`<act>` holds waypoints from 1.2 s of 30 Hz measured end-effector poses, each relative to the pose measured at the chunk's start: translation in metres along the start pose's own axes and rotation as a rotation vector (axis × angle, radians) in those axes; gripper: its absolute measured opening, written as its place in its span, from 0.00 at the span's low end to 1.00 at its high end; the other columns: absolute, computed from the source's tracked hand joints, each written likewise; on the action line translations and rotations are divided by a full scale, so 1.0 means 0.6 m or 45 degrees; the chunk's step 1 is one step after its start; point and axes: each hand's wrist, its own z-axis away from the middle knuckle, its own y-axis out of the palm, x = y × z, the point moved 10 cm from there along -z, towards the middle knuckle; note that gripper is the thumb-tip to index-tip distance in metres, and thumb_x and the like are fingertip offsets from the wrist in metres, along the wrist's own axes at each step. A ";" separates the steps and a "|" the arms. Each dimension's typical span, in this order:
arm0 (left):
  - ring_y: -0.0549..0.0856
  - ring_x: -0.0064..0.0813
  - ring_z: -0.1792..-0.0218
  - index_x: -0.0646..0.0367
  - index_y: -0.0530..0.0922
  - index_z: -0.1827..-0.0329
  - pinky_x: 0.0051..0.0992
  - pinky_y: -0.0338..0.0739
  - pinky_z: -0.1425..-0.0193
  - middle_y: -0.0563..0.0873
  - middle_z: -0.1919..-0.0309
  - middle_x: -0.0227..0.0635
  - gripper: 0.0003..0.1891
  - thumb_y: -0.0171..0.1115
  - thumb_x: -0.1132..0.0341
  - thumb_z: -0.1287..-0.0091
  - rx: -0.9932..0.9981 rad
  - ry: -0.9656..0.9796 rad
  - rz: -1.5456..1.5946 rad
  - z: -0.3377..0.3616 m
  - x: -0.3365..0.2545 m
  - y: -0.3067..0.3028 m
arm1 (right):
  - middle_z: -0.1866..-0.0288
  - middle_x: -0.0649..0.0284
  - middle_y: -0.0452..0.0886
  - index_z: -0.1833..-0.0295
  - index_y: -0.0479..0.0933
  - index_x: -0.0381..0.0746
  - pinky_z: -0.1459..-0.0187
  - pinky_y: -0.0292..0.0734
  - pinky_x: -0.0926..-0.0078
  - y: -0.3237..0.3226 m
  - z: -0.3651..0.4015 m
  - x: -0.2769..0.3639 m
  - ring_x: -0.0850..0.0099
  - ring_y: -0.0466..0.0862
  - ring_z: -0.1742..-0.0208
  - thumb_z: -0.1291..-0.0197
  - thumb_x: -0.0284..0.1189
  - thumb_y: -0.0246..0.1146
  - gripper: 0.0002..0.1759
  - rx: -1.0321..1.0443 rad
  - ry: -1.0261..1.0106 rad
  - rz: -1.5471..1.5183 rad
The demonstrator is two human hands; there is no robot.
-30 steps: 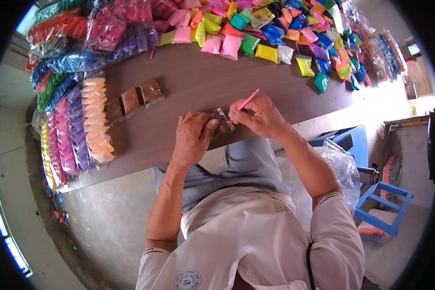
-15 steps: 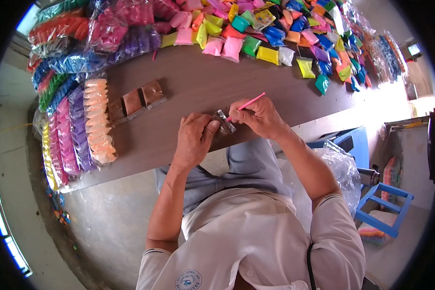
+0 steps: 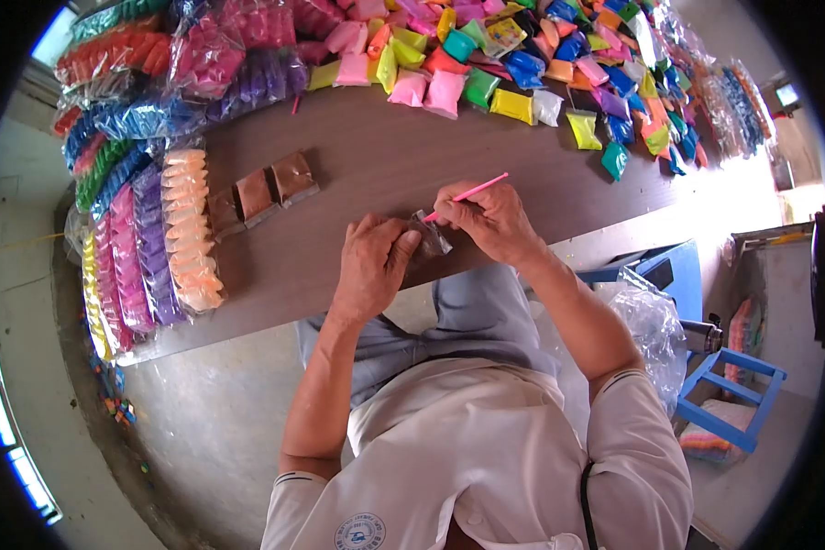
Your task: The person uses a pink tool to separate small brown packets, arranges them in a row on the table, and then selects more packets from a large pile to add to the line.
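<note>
My right hand (image 3: 488, 218) pinches a thin pink stick (image 3: 482, 186), its lower tip at a small clear plastic packet (image 3: 434, 237). The packet lies near the table's front edge and has something brown inside. Closed over the packet's left side, my left hand (image 3: 373, 259) presses it with thumb and fingers. Its fingertips hide part of the packet. Farther left on the brown table (image 3: 357, 147) lies a short row of three brown packets (image 3: 257, 194).
Strips of peach packets (image 3: 188, 229) and purple packets (image 3: 156, 243) lie at the table's left end. Many loose coloured packets (image 3: 513, 101) spread along the far side. A clear plastic bag (image 3: 646, 321) and a blue stool (image 3: 731, 394) stand right of my lap.
The pink stick has shifted slightly, its lower tip moving a little left and up at the packet. My left hand stays on the packet.
</note>
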 end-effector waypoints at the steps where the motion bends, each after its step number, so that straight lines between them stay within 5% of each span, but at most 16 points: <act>1: 0.79 0.45 0.58 0.61 0.83 0.57 0.37 0.70 0.48 0.83 0.63 0.42 0.12 0.60 0.60 0.25 0.007 -0.006 -0.009 0.000 0.001 0.001 | 0.70 0.67 0.82 0.58 0.81 0.34 0.63 0.77 0.79 0.000 0.001 0.003 0.80 0.80 0.68 0.28 0.38 0.64 0.16 -0.010 0.003 -0.008; 21: 0.77 0.45 0.57 0.61 0.83 0.59 0.38 0.69 0.47 0.82 0.63 0.41 0.13 0.60 0.59 0.25 0.053 -0.024 0.011 0.001 0.005 0.007 | 0.71 0.68 0.81 0.58 0.82 0.34 0.64 0.75 0.79 0.010 0.011 -0.016 0.80 0.78 0.69 0.27 0.38 0.64 0.16 0.133 0.032 0.071; 33: 0.80 0.42 0.58 0.60 0.82 0.63 0.38 0.69 0.48 0.84 0.67 0.39 0.11 0.60 0.62 0.26 -0.048 0.026 0.001 0.000 -0.006 -0.006 | 0.73 0.71 0.79 0.62 0.80 0.34 0.64 0.74 0.82 0.006 0.024 -0.002 0.84 0.77 0.69 0.27 0.32 0.63 0.12 -0.217 0.025 -0.012; 36: 0.80 0.42 0.58 0.60 0.82 0.63 0.38 0.69 0.48 0.84 0.67 0.39 0.12 0.60 0.61 0.26 -0.012 0.029 -0.015 -0.001 -0.004 -0.002 | 0.75 0.71 0.72 0.63 0.78 0.35 0.68 0.68 0.81 0.008 0.026 -0.002 0.83 0.69 0.70 0.27 0.31 0.62 0.12 -0.170 0.041 0.029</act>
